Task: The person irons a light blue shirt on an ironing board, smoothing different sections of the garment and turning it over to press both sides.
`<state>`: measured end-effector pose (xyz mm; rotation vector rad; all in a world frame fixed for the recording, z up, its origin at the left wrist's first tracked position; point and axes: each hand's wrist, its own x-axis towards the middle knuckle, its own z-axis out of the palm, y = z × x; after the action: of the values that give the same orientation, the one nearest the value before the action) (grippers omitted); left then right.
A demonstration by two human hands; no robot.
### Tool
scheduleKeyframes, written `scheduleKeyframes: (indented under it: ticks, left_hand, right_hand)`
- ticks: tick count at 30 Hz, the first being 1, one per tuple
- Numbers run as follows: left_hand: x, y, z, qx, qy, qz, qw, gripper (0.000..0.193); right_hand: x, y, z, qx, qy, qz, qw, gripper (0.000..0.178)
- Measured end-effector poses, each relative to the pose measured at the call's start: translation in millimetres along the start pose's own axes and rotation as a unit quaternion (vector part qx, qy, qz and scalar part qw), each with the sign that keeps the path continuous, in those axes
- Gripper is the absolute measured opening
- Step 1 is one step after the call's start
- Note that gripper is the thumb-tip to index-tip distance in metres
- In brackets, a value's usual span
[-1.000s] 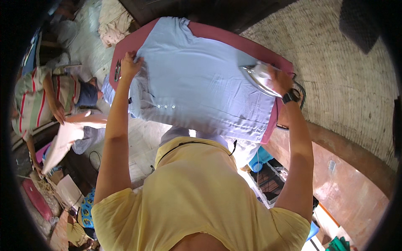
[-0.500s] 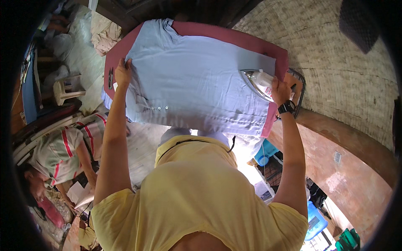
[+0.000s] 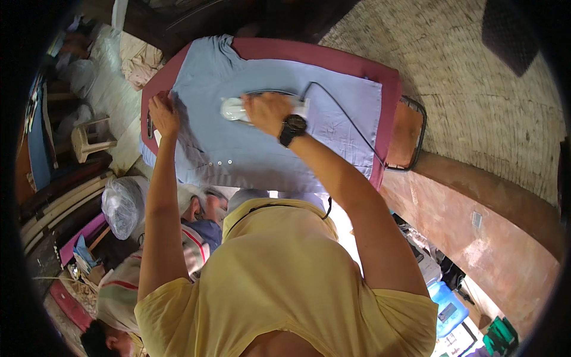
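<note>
A light blue buttoned shirt point(image 3: 238, 143) lies spread over a maroon ironing board point(image 3: 297, 49). My right hand point(image 3: 269, 112), a dark watch on its wrist, is closed around the handle of a white clothes iron point(image 3: 233, 109). The iron rests on the middle of the shirt, its front end to the left and partly hidden by my hand. Its dark cord point(image 3: 342, 107) curves away to the right across the cloth. At the board's left edge, my left hand point(image 3: 165, 114) lies with its fingers apart, touching beside the shirt's edge.
A metal-framed iron rest point(image 3: 411, 134) sticks out at the board's right end. Another person point(image 3: 122, 297) bends low at the lower left, near a clear plastic bag point(image 3: 124, 208). A small stool point(image 3: 90, 140) stands at the left; a wall point(image 3: 464, 214) runs along the right.
The iron has slid left, from the shirt's right end to its middle, with my right hand on it. My left hand shifted slightly left. The other person moved toward the board.
</note>
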<state>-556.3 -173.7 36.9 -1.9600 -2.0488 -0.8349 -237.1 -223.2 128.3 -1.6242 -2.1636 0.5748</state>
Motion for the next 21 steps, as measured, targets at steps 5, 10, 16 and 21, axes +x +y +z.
scheduleKeyframes:
  ticks: [5,10,16,21]
  left_hand:
    - [1,34,8,-0.268,0.022,-0.059,0.961,0.023]
    - [-49,127,11,-0.34,-0.188,0.14,0.911,0.038]
    - [-71,152,15,-0.13,-0.236,0.256,0.928,0.052]
    - [-72,152,17,-0.131,-0.241,0.253,0.928,0.05]
  right_hand:
    - [11,-19,19,0.008,0.031,-0.003,0.999,0.056]
    - [-42,56,-40,-0.124,-0.062,0.008,0.99,0.037]
    - [-122,187,-123,-0.202,-0.034,0.133,0.97,0.032]
    - [-122,171,-99,-0.232,-0.082,-0.011,0.969,0.026]
